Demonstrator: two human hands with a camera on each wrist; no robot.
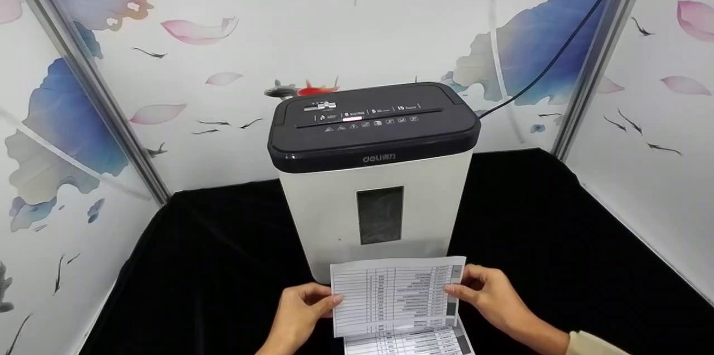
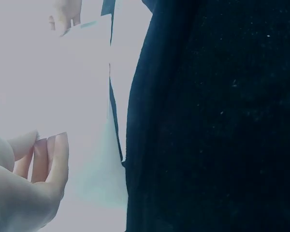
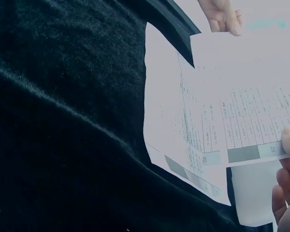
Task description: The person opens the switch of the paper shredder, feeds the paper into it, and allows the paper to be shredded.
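A printed sheet of paper point(image 1: 396, 293) with table rows and grey blocks is held up in front of the paper shredder point(image 1: 318, 215). My left hand point(image 1: 298, 313) pinches its left edge between thumb and fingers. At the opposite edge, my right hand point(image 1: 496, 296) pinches the sheet the same way. Below it, more printed paper point(image 1: 410, 344) lies on the black cloth, partly covered by the held sheet. In the right wrist view the lower paper point(image 3: 162, 106) sticks out past the held sheet point(image 3: 251, 106). The left wrist view is washed out, with the left hand point(image 2: 34, 179) at the paper.
The shredder has a dark top with a narrow feed slot point(image 1: 368, 119) and a small front window point(image 1: 380, 215). A black cable point(image 1: 552, 59) runs from behind it up to the right. Black cloth point(image 1: 234, 265) covers the table, and patterned panels point(image 1: 379, 25) enclose it.
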